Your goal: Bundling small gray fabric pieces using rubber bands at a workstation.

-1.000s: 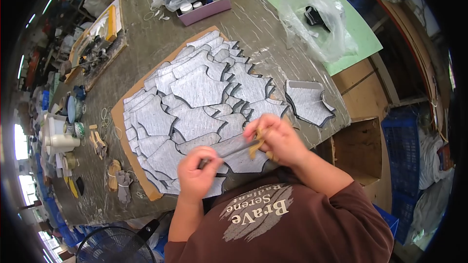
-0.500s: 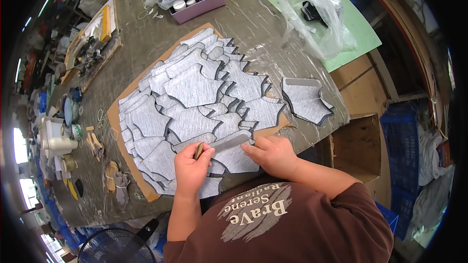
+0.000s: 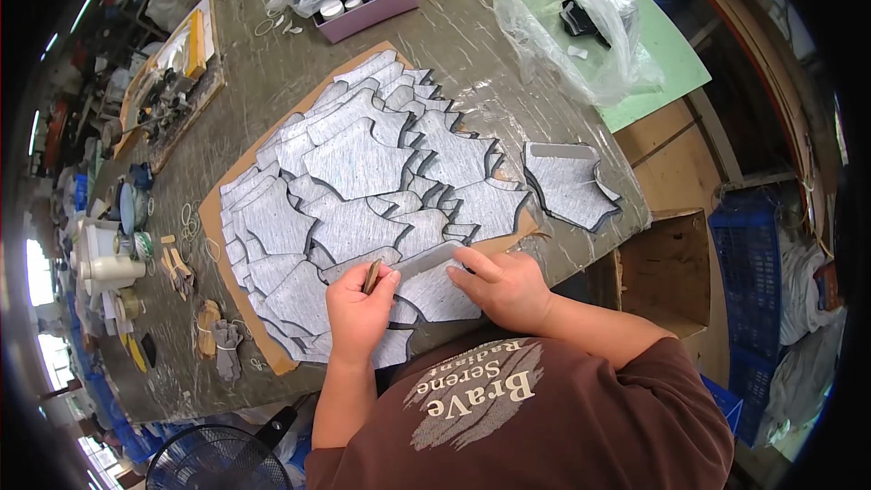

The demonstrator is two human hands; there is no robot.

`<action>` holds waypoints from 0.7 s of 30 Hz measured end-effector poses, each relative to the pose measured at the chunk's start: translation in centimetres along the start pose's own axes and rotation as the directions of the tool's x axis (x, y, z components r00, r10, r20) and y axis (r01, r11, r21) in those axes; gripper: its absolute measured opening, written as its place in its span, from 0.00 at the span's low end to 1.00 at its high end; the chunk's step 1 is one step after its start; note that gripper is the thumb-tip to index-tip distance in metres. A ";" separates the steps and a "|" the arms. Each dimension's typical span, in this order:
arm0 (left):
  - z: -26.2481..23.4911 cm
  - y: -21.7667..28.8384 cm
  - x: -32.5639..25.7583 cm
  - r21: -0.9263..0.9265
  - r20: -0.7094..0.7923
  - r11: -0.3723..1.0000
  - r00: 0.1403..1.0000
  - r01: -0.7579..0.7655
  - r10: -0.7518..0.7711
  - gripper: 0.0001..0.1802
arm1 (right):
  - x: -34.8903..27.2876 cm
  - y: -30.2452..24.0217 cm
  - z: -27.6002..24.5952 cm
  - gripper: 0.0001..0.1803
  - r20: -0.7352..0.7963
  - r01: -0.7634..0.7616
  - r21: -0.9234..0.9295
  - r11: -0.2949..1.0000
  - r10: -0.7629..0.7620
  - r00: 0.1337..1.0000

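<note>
A grey cut piece (image 3: 442, 294), which looks like fabric or leather, lies in front of me with a smooth darker strip (image 3: 426, 260) along its far edge. My left hand (image 3: 359, 307) is closed at the strip's left end. Between its fingers a small brownish, slim tool (image 3: 371, 278) sticks up; its exact kind is unclear. At the strip's right end, my right hand (image 3: 504, 289) touches the piece, its forefinger and thumb apart. Many similar grey pieces (image 3: 358, 159) overlap in a heap just beyond both hands.
Brown cardboard (image 3: 283, 358) lies under the heap. A small separate stack (image 3: 570, 183) sits near the table's right edge. Farther back are a purple box (image 3: 370, 18) with jars and a clear plastic bag (image 3: 581, 73). White bottles (image 3: 113, 268) stand left; a black fan (image 3: 216, 458) is below.
My right forefinger has lifted and parted from the thumb at the strip's right end. My left hand has barely moved, still holding the slim tool.
</note>
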State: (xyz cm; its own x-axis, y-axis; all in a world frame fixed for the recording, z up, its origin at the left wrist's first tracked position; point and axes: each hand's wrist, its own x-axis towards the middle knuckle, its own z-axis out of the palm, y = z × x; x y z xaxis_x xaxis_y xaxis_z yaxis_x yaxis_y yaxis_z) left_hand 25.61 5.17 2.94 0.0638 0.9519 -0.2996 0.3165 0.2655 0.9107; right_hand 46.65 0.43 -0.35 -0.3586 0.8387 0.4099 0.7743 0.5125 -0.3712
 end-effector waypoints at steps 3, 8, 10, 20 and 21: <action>0.0 -0.3 -0.1 0.004 -0.018 1.000 1.000 -0.011 0.012 0.03 | -0.2 0.0 0.2 0.16 0.029 0.014 -0.038 0.999 -0.013 1.000; 0.3 -0.1 -0.1 0.123 -0.053 0.992 0.998 -0.034 0.041 0.03 | -0.1 -0.1 0.2 0.14 0.032 -0.002 -0.031 1.000 0.003 0.999; 0.4 0.1 -0.1 0.279 -0.058 0.945 0.979 -0.170 0.194 0.03 | 0.0 -0.1 0.2 0.14 0.028 -0.004 -0.029 1.000 0.005 1.000; -0.2 -0.1 -1.3 0.120 -0.051 0.927 0.931 -0.355 0.363 0.06 | 1.3 -0.3 -1.0 0.15 -0.050 -0.308 0.393 0.866 0.355 0.934; -0.3 -0.1 -1.6 -0.067 -0.008 0.973 0.976 -0.220 0.220 0.06 | 1.3 -0.1 -1.1 0.14 -0.033 -0.315 0.495 0.810 0.379 0.925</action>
State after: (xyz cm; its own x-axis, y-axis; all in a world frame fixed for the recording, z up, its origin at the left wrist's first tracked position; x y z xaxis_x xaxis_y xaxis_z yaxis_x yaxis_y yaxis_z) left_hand 25.19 3.65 3.46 0.1241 0.9882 -0.0901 0.2311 0.0595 0.9711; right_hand 46.67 1.33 1.11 -0.0209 0.9638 0.2658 0.4822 0.2426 -0.8418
